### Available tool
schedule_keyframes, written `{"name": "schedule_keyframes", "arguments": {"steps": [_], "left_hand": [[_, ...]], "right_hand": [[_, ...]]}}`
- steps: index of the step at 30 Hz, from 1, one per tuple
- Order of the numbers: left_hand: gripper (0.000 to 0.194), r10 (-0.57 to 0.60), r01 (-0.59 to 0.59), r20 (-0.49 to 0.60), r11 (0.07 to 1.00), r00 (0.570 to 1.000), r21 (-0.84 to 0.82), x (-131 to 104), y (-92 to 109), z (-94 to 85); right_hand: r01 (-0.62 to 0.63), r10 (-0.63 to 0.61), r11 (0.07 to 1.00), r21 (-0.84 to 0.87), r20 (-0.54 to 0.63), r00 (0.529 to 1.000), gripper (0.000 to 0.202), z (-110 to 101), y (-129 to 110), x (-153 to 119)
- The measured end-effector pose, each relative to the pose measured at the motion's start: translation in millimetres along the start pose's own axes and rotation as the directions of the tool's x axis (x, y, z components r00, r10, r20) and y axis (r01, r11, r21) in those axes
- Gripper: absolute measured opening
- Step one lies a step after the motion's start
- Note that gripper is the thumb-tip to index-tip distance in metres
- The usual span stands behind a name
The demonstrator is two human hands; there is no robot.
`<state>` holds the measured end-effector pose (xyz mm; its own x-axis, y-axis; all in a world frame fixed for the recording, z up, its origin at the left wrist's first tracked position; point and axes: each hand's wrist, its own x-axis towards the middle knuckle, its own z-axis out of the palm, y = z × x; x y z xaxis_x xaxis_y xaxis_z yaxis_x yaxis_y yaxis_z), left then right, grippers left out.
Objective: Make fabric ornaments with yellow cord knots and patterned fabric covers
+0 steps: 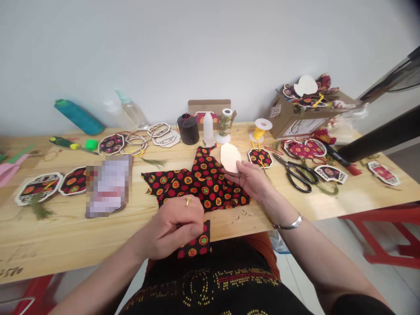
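My right hand pinches a blank cream-white, rounded card piece between thumb and fingers, holding it up over the cloth. Beneath lies a crumpled black fabric with red, orange and green round flowers, spread near the table's front. My left hand, with a ring on it, is closed in a loose fist above the front edge. A smaller piece of the same patterned fabric shows below that fist. Whether the left fingers grip it is hidden.
Black-handled scissors lie to the right, beside patterned ornaments. Behind stand a black thread spool, a white bottle and a yellow cord spool. A cardboard box sits back right; a blurred phone-like object lies left.
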<state>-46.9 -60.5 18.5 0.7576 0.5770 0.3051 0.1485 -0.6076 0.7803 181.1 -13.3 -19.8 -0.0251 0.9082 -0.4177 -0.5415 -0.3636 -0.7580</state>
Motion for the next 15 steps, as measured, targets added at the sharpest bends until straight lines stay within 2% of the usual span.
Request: {"name": "schedule_keyframes", "arguments": {"steps": [2,4,6,8,10,13,15], "left_hand": [[0.013,0.020,0.018,-0.132,0.960,0.991,0.279,3.3,-5.3,7.4],[0.023,0.061,-0.001,-0.084,0.820,0.995,0.572,3.9,-12.3,15.1],[0.022,0.014,0.013,-0.032,0.699,0.999,0.715,0.9,-18.8,20.7],[0.018,-0.022,-0.006,0.026,0.646,0.999,0.763,-3.7,-23.2,23.6],[0.019,-0.026,-0.029,0.059,0.633,0.998,0.773,-7.7,-25.1,25.2],[0.021,-0.017,-0.041,0.066,0.635,0.998,0.771,-9.8,-25.8,28.0],[0.021,-0.013,-0.036,0.058,0.639,0.998,0.768,-9.6,-26.4,30.2]], "right_hand": [[0.003,-0.003,1.000,0.004,-0.003,1.000,0.009,-0.6,1.0,0.3],[0.004,-0.004,1.000,0.005,-0.006,1.000,0.010,-1.1,1.6,0.1],[0.002,-0.002,1.000,-0.005,-0.003,1.000,0.009,-0.8,0.6,-0.4],[0.003,-0.003,0.999,-0.034,0.002,1.000,0.010,1.7,-2.7,-1.0],[0.012,-0.010,0.997,-0.072,0.025,1.000,0.013,8.1,-7.4,-1.7],[-0.006,0.023,0.994,-0.106,0.156,0.987,0.017,25.8,-11.8,-1.7],[-0.060,0.094,0.989,-0.137,0.261,0.961,0.016,40.3,-10.0,0.9]]}}
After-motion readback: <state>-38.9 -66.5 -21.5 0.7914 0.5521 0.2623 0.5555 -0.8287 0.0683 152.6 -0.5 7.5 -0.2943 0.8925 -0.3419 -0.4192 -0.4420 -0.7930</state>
